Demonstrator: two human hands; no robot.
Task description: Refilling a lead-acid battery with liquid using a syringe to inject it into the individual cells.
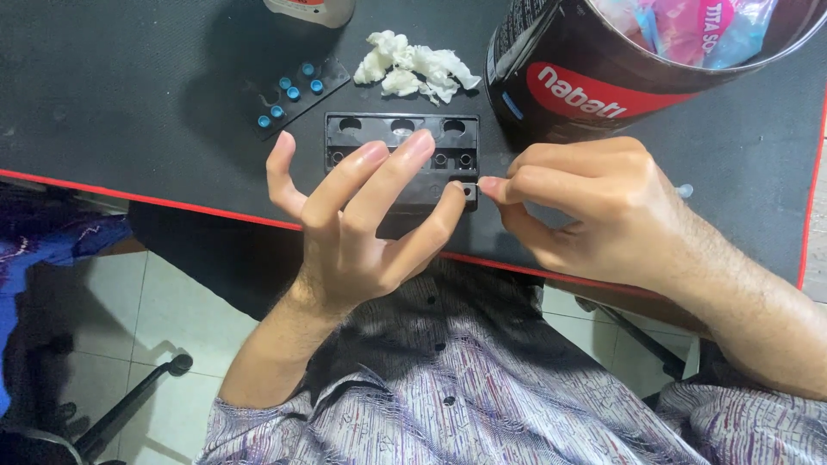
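Observation:
A black plastic plate (401, 138) with round holes lies on the dark desk mat (129, 86). My left hand (362, 224) hovers over its near side, fingers spread, with the thumb tip touching a small black square piece (468, 189) at the plate's near right corner. My right hand (586, 211) pinches that same small piece from the right with thumb and forefinger. A black strip with several blue caps (297, 93) lies to the left of the plate.
Crumpled white tissue (413, 69) sits behind the plate. A dark round tin (586, 86) holding plastic wrappers stands at the back right. A bottle base (310, 10) is at the top edge. The mat's red edge (155, 200) runs along the desk front; an office chair base is below left.

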